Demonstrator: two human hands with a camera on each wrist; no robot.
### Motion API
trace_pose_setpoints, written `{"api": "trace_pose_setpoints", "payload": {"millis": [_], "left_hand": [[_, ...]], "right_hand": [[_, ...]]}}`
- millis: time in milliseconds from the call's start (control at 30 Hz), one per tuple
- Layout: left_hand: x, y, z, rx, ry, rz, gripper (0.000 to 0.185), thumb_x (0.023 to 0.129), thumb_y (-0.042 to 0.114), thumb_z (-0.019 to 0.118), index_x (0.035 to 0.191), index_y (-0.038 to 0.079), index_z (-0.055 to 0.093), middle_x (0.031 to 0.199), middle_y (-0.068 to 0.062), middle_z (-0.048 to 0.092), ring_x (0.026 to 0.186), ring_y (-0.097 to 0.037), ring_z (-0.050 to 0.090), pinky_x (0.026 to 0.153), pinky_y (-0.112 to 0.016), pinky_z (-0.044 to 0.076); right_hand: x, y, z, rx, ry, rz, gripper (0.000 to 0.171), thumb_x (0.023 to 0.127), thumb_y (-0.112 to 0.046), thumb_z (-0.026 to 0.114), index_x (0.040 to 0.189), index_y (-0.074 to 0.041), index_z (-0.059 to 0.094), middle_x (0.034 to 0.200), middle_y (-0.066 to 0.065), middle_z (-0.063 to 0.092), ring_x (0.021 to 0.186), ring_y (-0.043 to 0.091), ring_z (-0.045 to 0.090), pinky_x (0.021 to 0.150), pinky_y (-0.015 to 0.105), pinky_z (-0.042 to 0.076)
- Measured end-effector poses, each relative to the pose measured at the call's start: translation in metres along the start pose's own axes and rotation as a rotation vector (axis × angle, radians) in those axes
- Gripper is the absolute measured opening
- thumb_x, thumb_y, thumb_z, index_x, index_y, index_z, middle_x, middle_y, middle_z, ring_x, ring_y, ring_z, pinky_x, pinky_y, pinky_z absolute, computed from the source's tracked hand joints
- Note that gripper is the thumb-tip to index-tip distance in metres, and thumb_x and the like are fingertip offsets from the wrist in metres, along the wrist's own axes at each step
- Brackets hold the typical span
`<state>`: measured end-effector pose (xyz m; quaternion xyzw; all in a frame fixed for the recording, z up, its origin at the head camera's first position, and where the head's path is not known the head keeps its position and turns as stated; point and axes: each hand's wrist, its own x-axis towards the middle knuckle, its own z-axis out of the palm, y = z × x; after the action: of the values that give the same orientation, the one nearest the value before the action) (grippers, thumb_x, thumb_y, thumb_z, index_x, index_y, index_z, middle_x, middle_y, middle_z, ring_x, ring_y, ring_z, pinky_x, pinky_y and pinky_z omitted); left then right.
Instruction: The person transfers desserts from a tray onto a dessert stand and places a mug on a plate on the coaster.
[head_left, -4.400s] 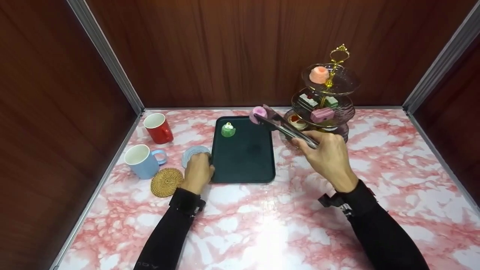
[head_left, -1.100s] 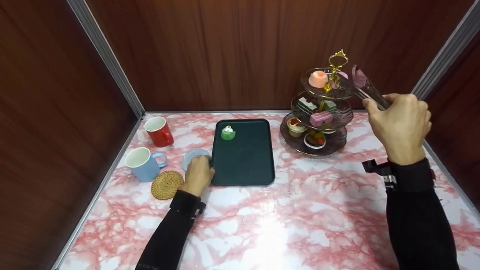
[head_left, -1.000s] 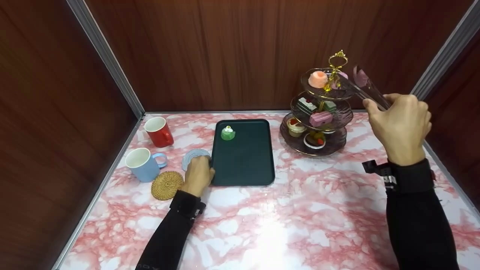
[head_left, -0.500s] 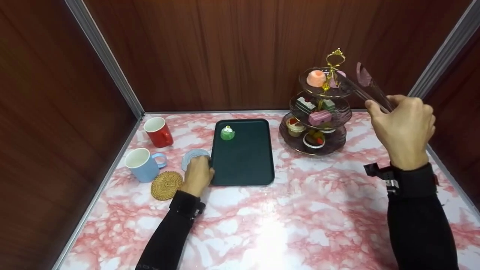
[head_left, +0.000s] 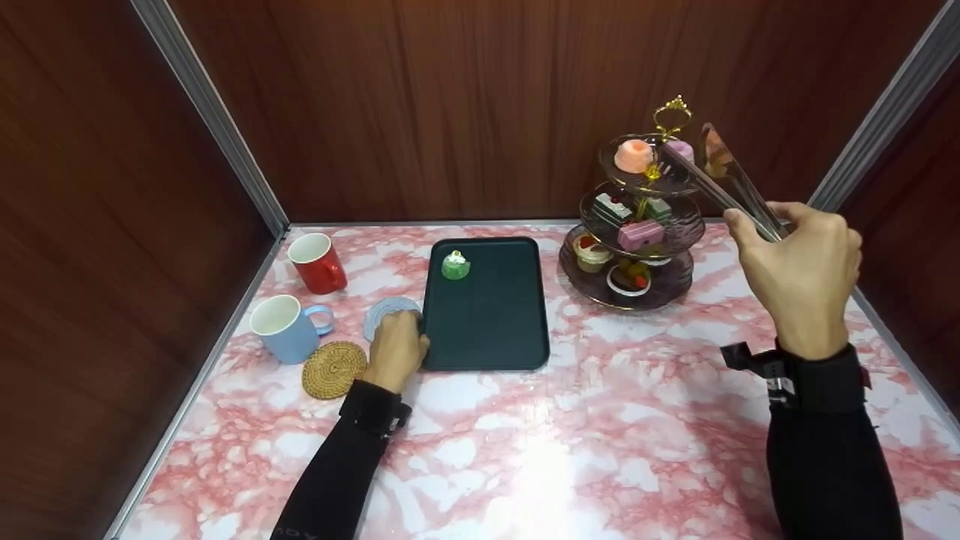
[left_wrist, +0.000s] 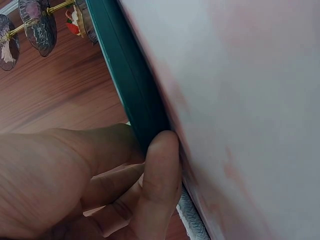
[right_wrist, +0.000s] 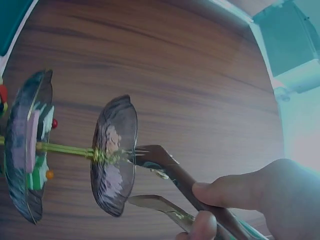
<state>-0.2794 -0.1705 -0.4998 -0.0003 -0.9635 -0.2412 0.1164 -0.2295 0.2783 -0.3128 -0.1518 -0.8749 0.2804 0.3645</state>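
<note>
My right hand (head_left: 765, 223) grips a pair of metal tongs (head_left: 724, 189) at the right, raised to the top tier of a three-tier glass stand (head_left: 600, 294). The tong arms are spread, and a pink cake (head_left: 680, 148) sits between them on the top plate beside a peach cake (head_left: 634, 155). The right wrist view shows the tongs (right_wrist: 170, 172) reaching the top plate (right_wrist: 114, 165) edge-on. My left hand (head_left: 397, 334) holds the left rim of a dark green tray (head_left: 487, 322); its thumb (left_wrist: 160, 170) presses the tray edge (left_wrist: 130, 75). A green cake (head_left: 455, 265) stands on the tray's far left.
A red mug (head_left: 319, 259), a blue mug (head_left: 281, 325), a woven coaster (head_left: 334, 367) and a grey-blue coaster (head_left: 384, 306) lie left of the tray. Small cakes (head_left: 641, 233) fill the stand's lower tiers. Wooden walls close in the marble table (head_left: 540, 450) on three sides.
Earlier the tongs held the pink cake over the tray's far edge; now it sits on the stand's top tier. The right hand has dropped slightly. The left hand has not moved.
</note>
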Motion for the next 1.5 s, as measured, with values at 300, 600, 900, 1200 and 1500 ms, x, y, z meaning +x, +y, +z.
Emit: {"api": "trace_pose_setpoints", "payload": {"millis": [300, 600, 900, 1200, 1500], "left_hand": [[-0.001, 0.000, 0.000, 0.004, -0.004, -0.005, 0.026, 0.074, 0.013, 0.069, 0.100, 0.010, 0.067, 0.094, -0.014, 0.066, 0.083, -0.032, 0.064, 0.066, -0.045, 0.052], [0.000, 0.000, 0.000, -0.009, -0.004, 0.002, 0.024, 0.075, 0.013, 0.069, 0.099, 0.010, 0.066, 0.093, -0.015, 0.066, 0.081, -0.032, 0.064, 0.066, -0.044, 0.052], [0.000, 0.000, 0.001, -0.006, -0.007, 0.000, 0.027, 0.074, 0.012, 0.070, 0.101, 0.010, 0.066, 0.094, -0.015, 0.066, 0.082, -0.032, 0.064, 0.066, -0.044, 0.052], [-0.001, 0.003, -0.001, 0.011, 0.030, 0.037, 0.018, 0.073, 0.010, 0.069, 0.091, 0.009, 0.067, 0.088, -0.014, 0.066, 0.080, -0.032, 0.064, 0.065, -0.047, 0.050], [-0.001, 0.002, 0.000, 0.009, 0.008, 0.013, 0.016, 0.074, 0.011, 0.069, 0.090, 0.010, 0.067, 0.088, -0.013, 0.065, 0.079, -0.031, 0.063, 0.064, -0.045, 0.051]], "right_hand": [[-0.014, 0.002, 0.006, 0.032, 0.001, -0.014, 0.054, 0.070, -0.063, 0.065, 0.106, -0.023, 0.070, 0.085, 0.005, 0.072, 0.069, 0.013, 0.057, 0.059, 0.026, 0.036], [-0.025, -0.001, 0.016, 0.118, 0.016, -0.118, 0.053, 0.072, -0.059, 0.066, 0.102, -0.016, 0.070, 0.074, 0.009, 0.069, 0.060, 0.009, 0.050, 0.059, 0.026, 0.032], [-0.035, -0.007, 0.029, 0.160, 0.006, -0.194, 0.043, 0.073, -0.057, 0.065, 0.099, -0.022, 0.070, 0.063, 0.002, 0.064, 0.050, 0.012, 0.051, 0.048, 0.025, 0.030], [-0.048, -0.013, 0.049, 0.202, -0.028, -0.307, 0.041, 0.075, -0.053, 0.067, 0.097, -0.019, 0.069, 0.063, -0.002, 0.064, 0.048, 0.013, 0.052, 0.047, 0.023, 0.031], [-0.062, -0.019, 0.076, 0.188, -0.132, -0.353, 0.044, 0.077, -0.055, 0.064, 0.100, -0.017, 0.068, 0.081, 0.005, 0.070, 0.069, 0.026, 0.064, 0.059, 0.041, 0.042]]}}
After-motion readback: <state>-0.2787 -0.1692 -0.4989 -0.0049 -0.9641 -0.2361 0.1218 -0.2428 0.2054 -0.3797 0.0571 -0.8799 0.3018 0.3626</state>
